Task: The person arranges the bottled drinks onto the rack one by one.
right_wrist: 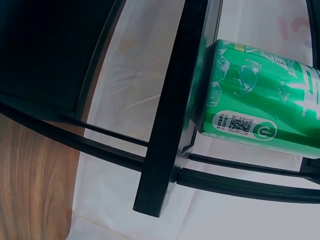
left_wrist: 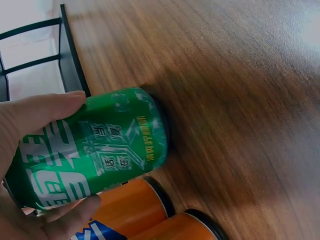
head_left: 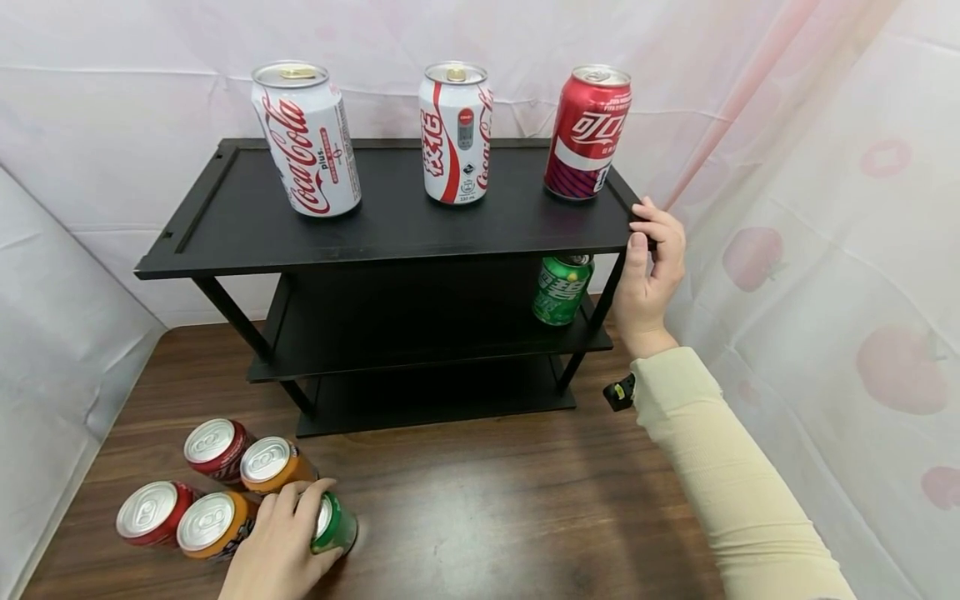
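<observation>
At the lower left in the head view, my left hand (head_left: pixel 279 533) grips a green soda can (head_left: pixel 341 529). The left wrist view has the thumb along one side of this can (left_wrist: pixel 120 145) and fingers on the other, its base close over the wood. My right hand (head_left: pixel 651 271) holds the right front corner of a black three-tier shelf rack (head_left: pixel 390 237), fingers over the edge and thumb at the front. Below that hand, another green can (head_left: pixel 561 292) stands at the right end of the middle tier, close up in the right wrist view (right_wrist: pixel 260 100).
On the top tier stand a white Coca-Cola plus can (head_left: pixel 311 150), a white-and-red can (head_left: pixel 456 137) and a red can (head_left: pixel 588 137). Red cans (head_left: pixel 217 450) and orange cans (head_left: pixel 213 525) cluster left of my left hand on the wooden table (head_left: pixel 465 517). Pale curtains (head_left: pixel 817 275) surround the table.
</observation>
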Action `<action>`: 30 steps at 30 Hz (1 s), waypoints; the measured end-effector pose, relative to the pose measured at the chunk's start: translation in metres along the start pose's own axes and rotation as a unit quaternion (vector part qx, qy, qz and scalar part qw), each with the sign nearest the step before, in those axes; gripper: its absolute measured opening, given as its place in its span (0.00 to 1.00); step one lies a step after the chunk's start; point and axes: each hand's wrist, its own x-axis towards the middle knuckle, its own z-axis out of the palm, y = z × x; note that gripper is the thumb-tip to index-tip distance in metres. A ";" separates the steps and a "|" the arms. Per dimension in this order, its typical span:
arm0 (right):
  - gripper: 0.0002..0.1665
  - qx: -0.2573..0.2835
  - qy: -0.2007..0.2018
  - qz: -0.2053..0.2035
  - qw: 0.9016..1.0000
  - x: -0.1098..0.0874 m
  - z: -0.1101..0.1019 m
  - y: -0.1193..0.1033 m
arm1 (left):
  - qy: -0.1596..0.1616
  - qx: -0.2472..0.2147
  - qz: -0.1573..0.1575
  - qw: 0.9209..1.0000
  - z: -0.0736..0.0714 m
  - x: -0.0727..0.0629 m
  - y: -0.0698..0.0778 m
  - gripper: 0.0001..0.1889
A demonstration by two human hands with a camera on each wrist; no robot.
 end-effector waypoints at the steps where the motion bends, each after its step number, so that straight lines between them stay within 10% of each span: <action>1: 0.22 0.000 0.000 0.000 1.000 0.000 0.000 0.000 | 0.009 0.000 0.006 1.000 0.000 0.000 0.001 0.44; 11: 0.22 -0.002 -0.002 -0.001 1.000 0.001 0.000 -0.002 | 0.110 0.002 0.061 0.992 -0.005 0.001 0.009 0.40; 30: 0.23 -0.001 -0.003 -0.001 1.000 0.000 0.000 -0.002 | 0.170 0.029 0.150 0.974 -0.026 0.008 0.022 0.40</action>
